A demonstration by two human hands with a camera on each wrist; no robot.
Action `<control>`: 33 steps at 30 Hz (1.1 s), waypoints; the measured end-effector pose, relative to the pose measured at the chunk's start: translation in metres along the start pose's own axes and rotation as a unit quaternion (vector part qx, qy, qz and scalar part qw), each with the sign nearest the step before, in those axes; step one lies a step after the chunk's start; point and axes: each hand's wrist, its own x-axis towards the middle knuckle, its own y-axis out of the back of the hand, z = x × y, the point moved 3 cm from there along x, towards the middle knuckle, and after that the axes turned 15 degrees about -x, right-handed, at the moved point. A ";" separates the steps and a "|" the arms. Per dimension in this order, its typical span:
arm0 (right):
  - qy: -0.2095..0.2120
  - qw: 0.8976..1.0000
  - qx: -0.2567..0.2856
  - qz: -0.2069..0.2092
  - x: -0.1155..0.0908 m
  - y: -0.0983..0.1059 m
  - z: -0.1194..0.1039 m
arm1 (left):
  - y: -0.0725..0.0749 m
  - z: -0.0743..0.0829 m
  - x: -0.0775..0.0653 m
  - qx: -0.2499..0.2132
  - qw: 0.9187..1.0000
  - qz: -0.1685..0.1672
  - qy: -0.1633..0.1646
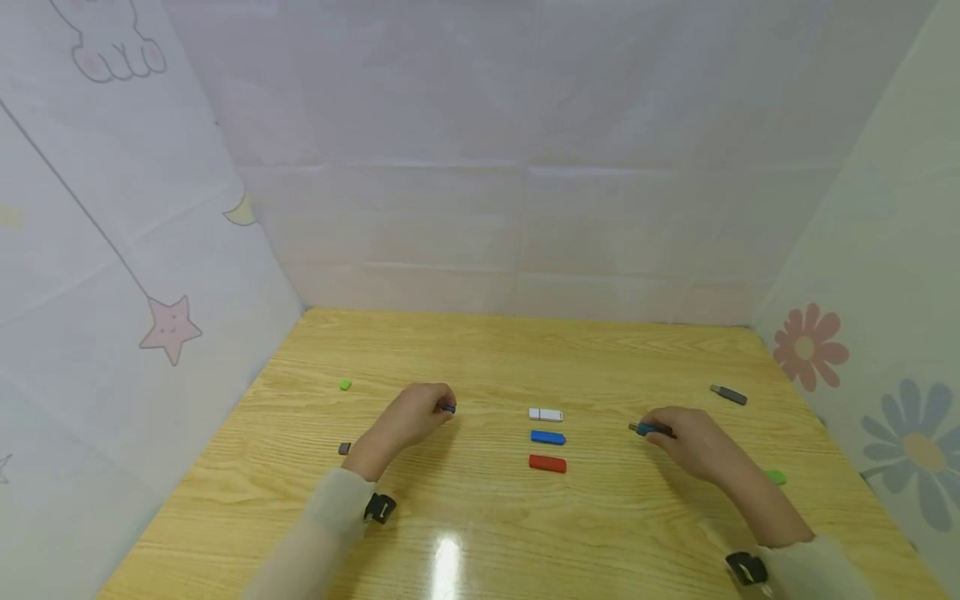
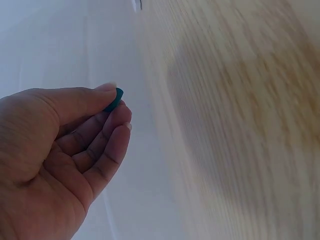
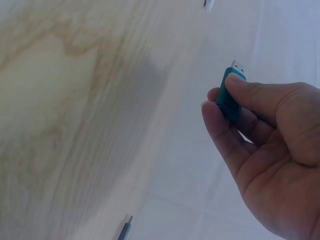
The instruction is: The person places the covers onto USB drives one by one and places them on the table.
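Note:
Between thumb and fingertips, my left hand (image 1: 415,414) pinches a small teal cap (image 2: 116,100), held above the table left of the middle. My right hand (image 1: 692,440) pinches a teal USB flash drive (image 3: 230,100) by its body, its bare metal plug pointing away from the palm. In the head view that plug faces left, toward the middle of the table. Three more flash drives lie in a column between the hands: a white one (image 1: 545,415) at the back, a blue one (image 1: 548,437), and a red one (image 1: 547,463) nearest me.
On the left lie a green cap (image 1: 345,385) and a grey cap (image 1: 344,448) beside my left wrist. A grey flash drive (image 1: 729,395) with its plug bare lies at the right. A green piece (image 1: 776,477) is partly hidden behind my right forearm. Fabric walls surround the wooden table (image 1: 480,358).

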 end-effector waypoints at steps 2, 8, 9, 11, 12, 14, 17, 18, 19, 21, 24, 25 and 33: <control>0.001 1.000 0.002 0.000 0.001 0.000 -0.002 | -0.002 0.002 0.002 0.000 1.000 -0.003 -0.005; -0.001 1.000 0.013 -0.006 0.005 -0.002 -0.006 | -0.009 0.009 0.009 0.013 1.000 -0.003 -0.026; 0.000 1.000 0.015 -0.007 0.006 -0.003 -0.007 | -0.009 0.011 0.010 0.011 1.000 -0.003 -0.028; 0.000 1.000 0.015 -0.007 0.007 -0.003 -0.008 | -0.011 0.014 0.012 0.011 0.999 -0.004 -0.030; 0.000 1.000 0.016 -0.008 0.007 -0.004 -0.009 | -0.012 0.016 0.013 0.011 0.999 -0.005 -0.030; 0.001 1.000 0.019 -0.008 0.008 -0.004 -0.010 | -0.013 0.018 0.014 0.007 0.999 -0.008 -0.030; 0.001 1.000 0.022 -0.004 0.009 -0.004 -0.013 | -0.016 0.021 0.015 0.005 0.999 -0.012 -0.031; 0.002 1.000 0.024 -0.003 0.009 -0.004 -0.014 | -0.016 0.022 0.015 0.005 0.999 -0.012 -0.032; 0.002 1.000 0.024 -0.002 0.009 -0.004 -0.015 | -0.017 0.022 0.016 0.004 0.999 -0.012 -0.034; 0.001 1.000 0.022 -0.001 0.010 -0.005 -0.017 | -0.018 0.024 0.017 0.006 0.999 -0.012 -0.038; 0.001 1.000 0.018 0.001 0.011 -0.006 -0.022 | -0.020 0.026 0.017 0.010 0.999 -0.011 -0.047; 0.001 1.000 0.017 0.002 0.012 -0.005 -0.024 | -0.021 0.027 0.017 0.011 0.999 -0.012 -0.049; 0.007 1.000 0.017 0.008 0.017 -0.005 -0.039 | -0.027 0.029 0.019 0.011 0.999 -0.018 -0.049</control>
